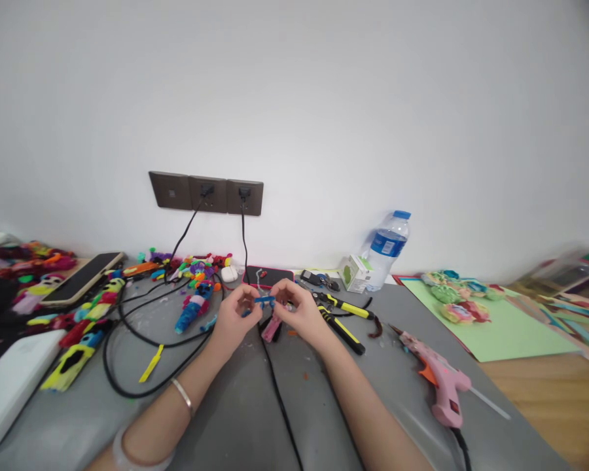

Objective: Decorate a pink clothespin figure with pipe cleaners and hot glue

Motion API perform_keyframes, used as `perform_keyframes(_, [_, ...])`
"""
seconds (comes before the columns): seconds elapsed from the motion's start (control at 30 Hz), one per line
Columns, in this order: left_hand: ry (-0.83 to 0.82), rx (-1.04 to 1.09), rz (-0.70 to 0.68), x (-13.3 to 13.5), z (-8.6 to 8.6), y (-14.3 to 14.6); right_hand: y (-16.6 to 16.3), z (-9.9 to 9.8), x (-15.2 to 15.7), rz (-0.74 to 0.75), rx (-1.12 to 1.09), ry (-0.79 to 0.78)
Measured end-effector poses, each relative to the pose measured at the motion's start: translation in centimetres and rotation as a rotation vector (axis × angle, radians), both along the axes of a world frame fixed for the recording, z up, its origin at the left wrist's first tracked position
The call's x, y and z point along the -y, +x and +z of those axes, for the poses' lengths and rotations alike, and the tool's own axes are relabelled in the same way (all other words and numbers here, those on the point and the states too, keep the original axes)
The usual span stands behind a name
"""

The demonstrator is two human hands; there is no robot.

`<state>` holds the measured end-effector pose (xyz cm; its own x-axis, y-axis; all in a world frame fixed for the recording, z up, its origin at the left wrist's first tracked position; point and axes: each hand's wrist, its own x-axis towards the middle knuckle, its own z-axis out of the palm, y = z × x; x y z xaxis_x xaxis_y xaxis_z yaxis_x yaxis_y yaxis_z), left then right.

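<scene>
Between my two hands, a short blue pipe cleaner (264, 299) is pinched at both ends. My left hand (239, 309) has thumb and fingertips closed on its left end; my right hand (297, 307) grips the right end. Just below them lies a pink fuzzy piece (271, 328), partly covered by my right fingers. Behind my hands is a dark phone with a red edge (279, 276). Right of my right hand lie pliers with yellow and black handles (343, 330). A blue and pink pipe-cleaner figure (194, 307) lies to the left.
A pink glue gun (442, 379) lies at the right, near green paper (500, 327). A water bottle (389, 248) stands by the wall. Black cable (108, 366) loops across the left and runs under my hands. Far left are a white power bank (19, 386) and several fuzzy figures (76, 358).
</scene>
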<state>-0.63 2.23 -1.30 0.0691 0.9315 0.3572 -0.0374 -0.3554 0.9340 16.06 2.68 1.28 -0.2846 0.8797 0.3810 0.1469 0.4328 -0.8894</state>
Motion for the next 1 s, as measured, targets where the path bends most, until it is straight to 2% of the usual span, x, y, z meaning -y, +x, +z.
perform_keyframes(0.27, [0.011, 0.029, 0.001, 0.0, -0.09, 0.06, -0.01, -0.05, 0.03, -0.006, 0.015, 0.085])
perform_keyframes(1.0, [0.071, 0.037, -0.016, 0.12, -0.09, 0.34, -0.1, 0.23, 0.28, 0.011, 0.003, 0.005])
